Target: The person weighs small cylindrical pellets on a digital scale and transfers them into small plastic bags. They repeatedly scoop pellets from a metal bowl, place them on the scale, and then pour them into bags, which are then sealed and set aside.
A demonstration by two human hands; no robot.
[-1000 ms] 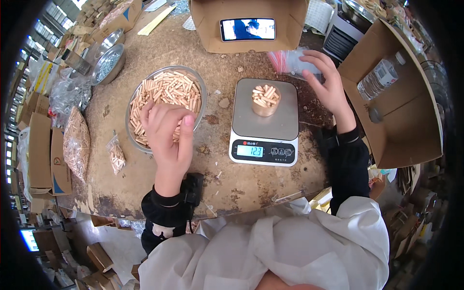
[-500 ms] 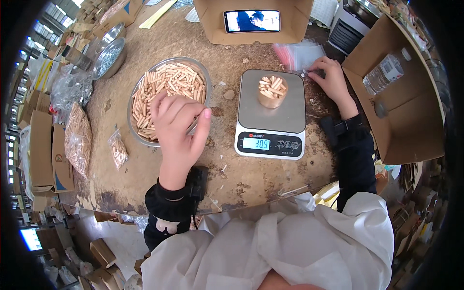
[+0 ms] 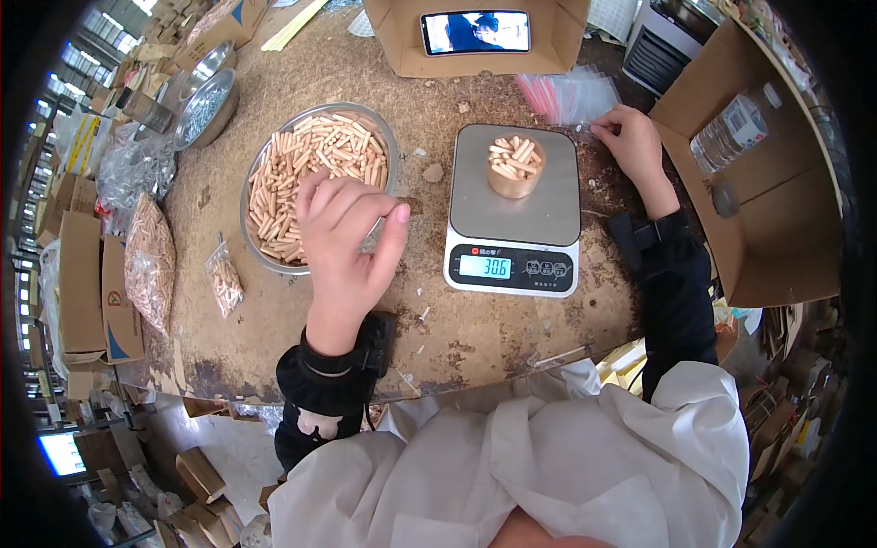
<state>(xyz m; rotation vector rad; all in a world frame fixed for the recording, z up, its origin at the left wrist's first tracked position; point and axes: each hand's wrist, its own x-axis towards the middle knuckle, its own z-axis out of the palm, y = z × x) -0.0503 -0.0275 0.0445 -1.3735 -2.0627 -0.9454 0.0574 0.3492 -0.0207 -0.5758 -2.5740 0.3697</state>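
My left hand (image 3: 347, 233) hangs over the near right rim of a steel bowl (image 3: 395, 151) full of short wooden dowels (image 3: 315, 151). Its fingers are curled, with the thumb close to the index finger; whatever lies inside them is hidden. To the right, a small clear cup (image 3: 514, 185) heaped with the same dowels stands on the plate of a digital scale (image 3: 475, 224), whose display is lit. Beyond the scale's right side, my right hand (image 3: 637, 151) pinches at the edge of a stack of clear plastic zip bags (image 3: 585, 99) with pink strips.
A small bag of dowels (image 3: 224, 281) and a larger one (image 3: 149, 265) lie left of the bowl. A phone (image 3: 476, 33) leans inside a cardboard box (image 3: 393, 46) at the back. At right, an open carton (image 3: 776, 228) holds a water bottle (image 3: 731, 137). Metal bowls (image 3: 206, 110) stand far left.
My left hand has shifted slightly right. The right hand has moved a little to the right at the bags. The scale's reading has risen slightly, while the cup stays on it.
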